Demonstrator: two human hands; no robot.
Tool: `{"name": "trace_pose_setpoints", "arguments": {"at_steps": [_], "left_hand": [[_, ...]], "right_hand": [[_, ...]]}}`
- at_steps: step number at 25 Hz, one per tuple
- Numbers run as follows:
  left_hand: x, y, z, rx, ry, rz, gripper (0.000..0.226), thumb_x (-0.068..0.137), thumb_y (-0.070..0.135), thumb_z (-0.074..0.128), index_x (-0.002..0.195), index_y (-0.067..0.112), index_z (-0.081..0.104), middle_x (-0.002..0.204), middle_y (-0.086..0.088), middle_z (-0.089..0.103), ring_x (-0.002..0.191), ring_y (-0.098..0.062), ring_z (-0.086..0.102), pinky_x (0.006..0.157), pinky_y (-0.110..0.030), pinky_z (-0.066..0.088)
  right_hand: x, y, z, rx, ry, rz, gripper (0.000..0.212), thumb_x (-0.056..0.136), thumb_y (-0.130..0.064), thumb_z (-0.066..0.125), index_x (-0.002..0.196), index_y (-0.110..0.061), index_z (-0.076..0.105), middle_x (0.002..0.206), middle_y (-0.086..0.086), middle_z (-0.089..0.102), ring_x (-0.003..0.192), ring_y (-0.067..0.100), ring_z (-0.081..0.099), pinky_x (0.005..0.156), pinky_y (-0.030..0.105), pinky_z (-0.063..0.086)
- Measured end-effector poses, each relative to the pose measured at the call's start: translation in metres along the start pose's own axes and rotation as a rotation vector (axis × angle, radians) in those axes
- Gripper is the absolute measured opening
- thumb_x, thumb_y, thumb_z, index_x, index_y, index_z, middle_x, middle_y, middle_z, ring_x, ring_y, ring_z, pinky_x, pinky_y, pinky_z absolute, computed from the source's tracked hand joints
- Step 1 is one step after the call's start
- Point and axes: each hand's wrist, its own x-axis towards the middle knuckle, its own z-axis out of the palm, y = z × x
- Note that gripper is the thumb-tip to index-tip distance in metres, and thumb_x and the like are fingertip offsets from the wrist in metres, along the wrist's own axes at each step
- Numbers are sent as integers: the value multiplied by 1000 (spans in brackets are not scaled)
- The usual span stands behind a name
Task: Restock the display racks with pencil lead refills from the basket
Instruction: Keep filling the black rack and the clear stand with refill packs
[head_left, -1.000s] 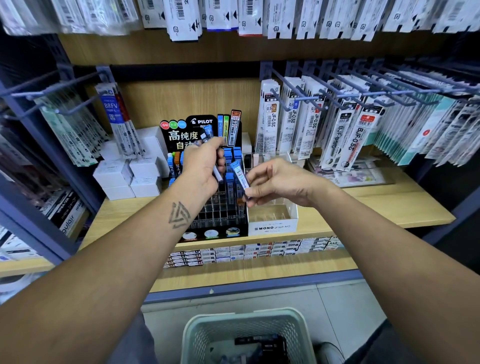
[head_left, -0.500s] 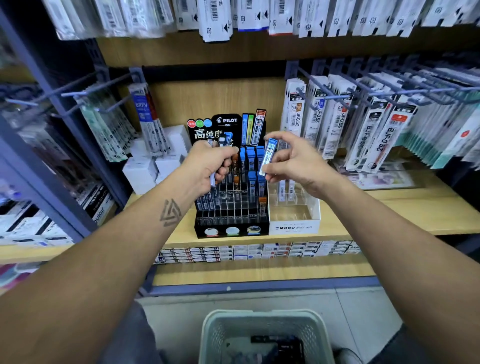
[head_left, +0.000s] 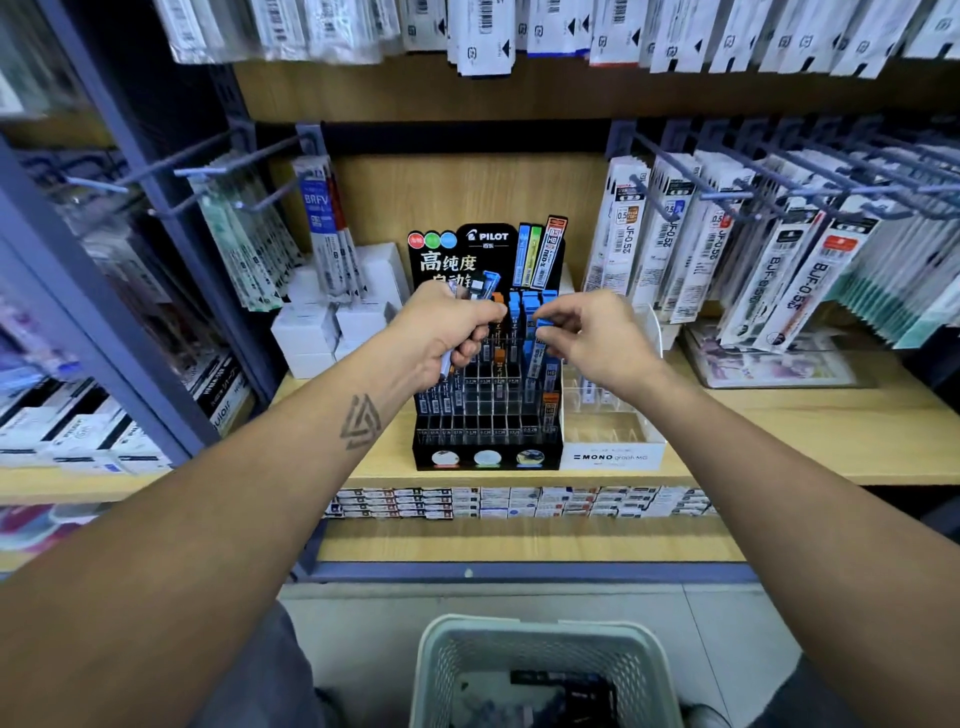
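The step in hand looks like putting one refill into the black display rack (head_left: 488, 415) on the wooden shelf (head_left: 779, 441). The right hand (head_left: 597, 340) pinches a small blue-capped lead refill (head_left: 543, 327) between thumb and fingers, right over the rack's upper rows, at about 12 o'clock from the middle of the rack. The left hand (head_left: 447, 332) is curled round a bunch of refills (head_left: 480, 286); their blue tops stick out above the fist at 1 o'clock, and one end pokes out below.

The next move probably calls for lining the pinched refill straight up over an open slot and pushing it down gently. The slots are tiny and close together, so it needs careful aim. Many slots in the lower rows look open.

The refills are thin, see-through cases with blue or orange caps and little labels. Some stand in the rack already, mostly on the 3 o'clock side.

The pale basket (head_left: 545, 670) sits on the floor at 6 o'clock, well apart from the rack. Something dark lies inside it, but I cannot tell what.
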Motion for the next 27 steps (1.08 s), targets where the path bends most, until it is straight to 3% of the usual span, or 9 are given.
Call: {"name": "trace_pose_setpoints", "arguments": {"at_steps": [3, 8, 11, 18, 20, 23, 24, 27], "left_hand": [[1, -1, 2, 13, -8, 3, 16, 90, 12, 70, 86, 10, 55, 52, -1, 47, 40, -11, 35, 37, -19, 24], [0, -1, 4, 9, -47, -16, 10, 92, 12, 69, 94, 6, 62, 53, -1, 46, 40, -10, 35, 37, -17, 23], [-1, -2, 6, 13, -63, -22, 11, 91, 12, 70, 87, 9, 60, 54, -2, 46, 40, -10, 35, 37, -17, 23], [-1, -5, 11, 35, -124, -47, 27, 89, 15, 74, 80, 16, 49, 54, -1, 48, 39, -9, 35, 35, -17, 23], [-1, -7, 13, 53, -153, -50, 29, 88, 16, 76, 79, 17, 48, 53, -1, 48, 39, -9, 35, 34, -18, 24], [-3, -8, 19, 83, -226, -57, 25, 87, 17, 77, 77, 15, 54, 54, -2, 48, 39, -9, 35, 34, -17, 25], [-4, -8, 22, 84, -263, -63, 22, 88, 16, 77, 80, 14, 57, 55, -2, 48, 39, -9, 35, 34, -17, 25], [-9, -5, 33, -2, -405, -88, 10, 92, 14, 71, 88, 12, 62, 55, -1, 49, 38, -8, 34, 33, -16, 23]], "right_hand": [[-3, 0, 2, -93, -6, -67, 18, 88, -12, 76, 105, -17, 73, 90, -2, 69, 83, 15, 65, 83, 33, 57], [-9, 1, 11, -274, -30, -161, 12, 85, -20, 78, 95, -22, 72, 87, -6, 68, 83, 15, 64, 81, 39, 56], [-10, 5, 14, -361, -4, -203, 12, 85, -24, 78, 95, -20, 73, 90, -7, 62, 87, 17, 59, 80, 42, 54], [-10, 6, 14, -337, -2, -196, 8, 87, -21, 74, 93, -18, 74, 91, -4, 61, 87, 18, 60, 79, 39, 53], [-8, 0, 10, -89, 45, -79, 5, 90, -16, 70, 92, -18, 74, 89, -4, 66, 85, 16, 62, 81, 35, 53], [-6, -15, -7, 670, 52, 232, 12, 95, -11, 64, 101, -6, 74, 89, 6, 73, 74, 14, 62, 71, 27, 50], [-7, -17, -13, 816, 19, 276, 16, 94, -10, 66, 106, -1, 73, 86, 8, 72, 70, 15, 61, 68, 27, 48], [-12, -11, -25, 968, -39, 297, 15, 89, 1, 68, 102, 3, 72, 77, 10, 68, 66, 16, 60, 69, 28, 50]]}}
